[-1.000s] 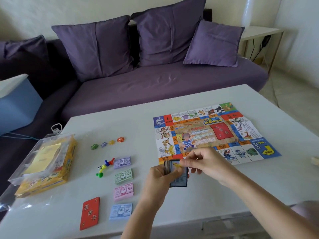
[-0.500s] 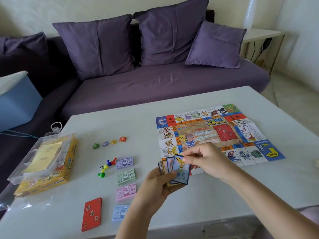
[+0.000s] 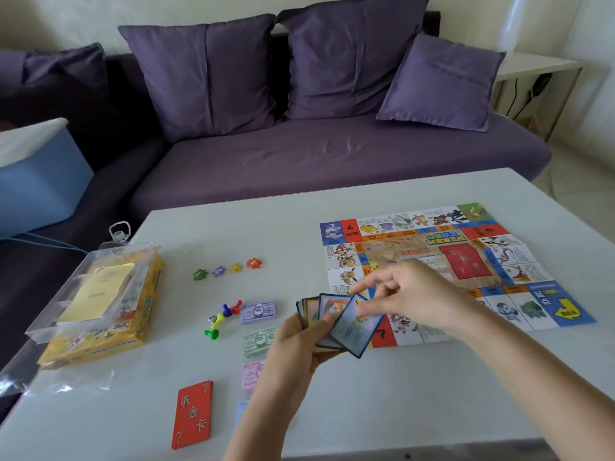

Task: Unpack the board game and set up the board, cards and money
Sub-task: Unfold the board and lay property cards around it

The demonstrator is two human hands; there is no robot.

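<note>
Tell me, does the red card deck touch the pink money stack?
Apart. The head view shows bare white table between the red card deck and the pink money stack.

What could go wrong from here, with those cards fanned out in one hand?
1. The front card juts far out of the cards fanned in the left hand; it might slip onto the table. The blurred right hand may or may not have hold of it.
2. The left forearm hangs over the pink money stack and blue money stack; lowering it could scatter them.
</note>
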